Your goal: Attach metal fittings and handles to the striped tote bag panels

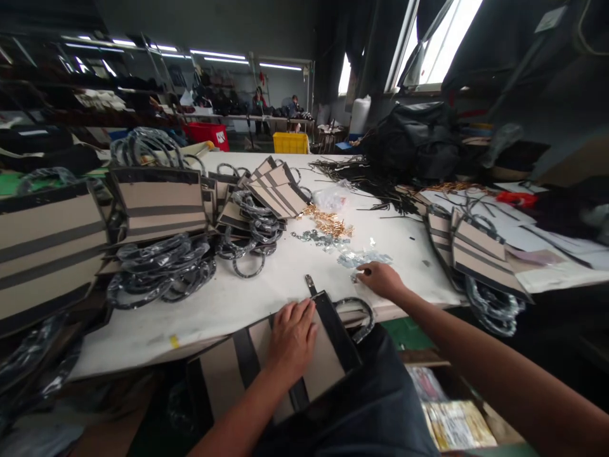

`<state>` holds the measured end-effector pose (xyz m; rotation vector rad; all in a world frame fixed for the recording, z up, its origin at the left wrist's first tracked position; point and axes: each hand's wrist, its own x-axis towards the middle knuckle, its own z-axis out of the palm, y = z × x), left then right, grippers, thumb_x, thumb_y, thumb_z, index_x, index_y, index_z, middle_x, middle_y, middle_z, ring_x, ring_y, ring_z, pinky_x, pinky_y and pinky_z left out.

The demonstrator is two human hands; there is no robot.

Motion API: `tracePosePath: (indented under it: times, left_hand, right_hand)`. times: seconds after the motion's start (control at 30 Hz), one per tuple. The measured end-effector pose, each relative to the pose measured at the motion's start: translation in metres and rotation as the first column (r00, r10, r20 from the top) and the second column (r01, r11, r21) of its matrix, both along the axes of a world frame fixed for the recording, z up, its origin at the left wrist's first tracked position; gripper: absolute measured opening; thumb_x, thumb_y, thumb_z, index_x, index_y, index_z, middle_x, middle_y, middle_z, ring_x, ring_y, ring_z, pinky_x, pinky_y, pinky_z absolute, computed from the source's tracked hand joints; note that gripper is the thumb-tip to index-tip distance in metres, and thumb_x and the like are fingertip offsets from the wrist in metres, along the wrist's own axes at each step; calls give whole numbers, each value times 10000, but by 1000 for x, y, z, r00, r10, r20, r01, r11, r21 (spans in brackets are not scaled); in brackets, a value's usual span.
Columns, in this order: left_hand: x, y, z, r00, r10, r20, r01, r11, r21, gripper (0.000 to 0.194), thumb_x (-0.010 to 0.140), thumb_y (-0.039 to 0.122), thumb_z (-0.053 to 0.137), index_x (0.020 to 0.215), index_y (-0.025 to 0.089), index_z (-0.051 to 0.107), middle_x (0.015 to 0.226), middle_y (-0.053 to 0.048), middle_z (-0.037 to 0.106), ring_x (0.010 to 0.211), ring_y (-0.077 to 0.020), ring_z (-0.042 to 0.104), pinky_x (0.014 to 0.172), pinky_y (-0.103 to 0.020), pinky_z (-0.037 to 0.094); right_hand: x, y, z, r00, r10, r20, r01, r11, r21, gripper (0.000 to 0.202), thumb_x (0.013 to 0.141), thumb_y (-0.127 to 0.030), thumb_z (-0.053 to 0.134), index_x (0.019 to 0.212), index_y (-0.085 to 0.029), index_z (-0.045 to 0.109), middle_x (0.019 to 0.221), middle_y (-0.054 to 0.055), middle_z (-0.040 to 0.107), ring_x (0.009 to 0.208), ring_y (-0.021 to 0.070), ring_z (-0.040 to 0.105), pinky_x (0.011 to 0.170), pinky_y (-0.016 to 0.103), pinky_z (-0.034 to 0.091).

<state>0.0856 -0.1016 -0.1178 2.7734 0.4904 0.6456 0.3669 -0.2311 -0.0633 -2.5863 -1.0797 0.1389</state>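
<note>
A beige bag panel (261, 339) with black stripes and black edging lies tilted across the front table edge and the lap. My left hand (292, 336) rests flat on it, fingers stretched out near its upper edge. A dark strap tab with a metal fitting (309, 284) sticks up past that edge, and a plastic-wrapped handle (364, 317) loops out on the right. My right hand (380, 280) is at the table with fingertips pinched on a small metal plate (354, 278), partly hidden by them. Just beyond lie loose silver metal plates (354, 257) and a pile of gold-coloured fittings (330, 222).
Striped bag panels with wrapped handles (159, 203) are stacked along the left, and more panels (485, 251) lie at the right edge. Black strips (375, 181) and a clear plastic bag (332, 197) lie farther back. A yellow crate (290, 143) stands beyond the white table (190, 324).
</note>
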Motion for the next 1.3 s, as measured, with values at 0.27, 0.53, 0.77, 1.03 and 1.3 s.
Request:
tracePosePath:
  times: [0.27,0.53,0.77,1.03,1.3]
  left_hand:
    - [1,-4,3,1000,-2,-17,0,994,-114,524,988,348,628,1496,230,581,1523,-80,599,1375,-369,483,1192,-563,350]
    - [4,-9,4,1000,19,-23,-22,991,-129,581,976,453,665,1487,189,580,1516,-94,602,1383,-377,469,1206,-557,332]
    - [11,-28,2,992,128,-7,-128,986,-107,711,927,527,713,1498,136,546,1530,-114,580,1424,-365,447,1300,-560,236]
    - [12,-28,-2,990,136,-30,-138,987,-85,766,878,549,766,1502,168,538,1543,-101,569,1432,-377,453,1298,-574,241]
    - [9,-28,1,994,109,-21,-110,992,-62,804,862,552,794,1512,165,523,1546,-110,560,1422,-380,454,1295,-578,245]
  right_hand:
    - [22,15,-18,993,-114,19,116,986,-118,318,876,-480,634,1042,-312,847,1099,45,812,967,276,711,710,310,456]
    - [23,16,-16,994,-113,-10,111,989,-96,282,841,-442,680,1011,-284,841,1074,49,807,944,264,693,703,308,442]
    - [28,17,-9,970,-126,-207,134,991,26,176,788,-335,753,888,-197,799,818,63,768,743,209,680,610,277,463]
    - [7,6,33,872,32,-489,125,951,284,199,795,-341,770,855,-153,747,551,7,623,497,135,565,464,227,456]
    - [-68,28,43,743,273,-611,-163,959,231,173,797,-298,759,901,-162,784,563,-25,626,483,106,542,457,201,419]
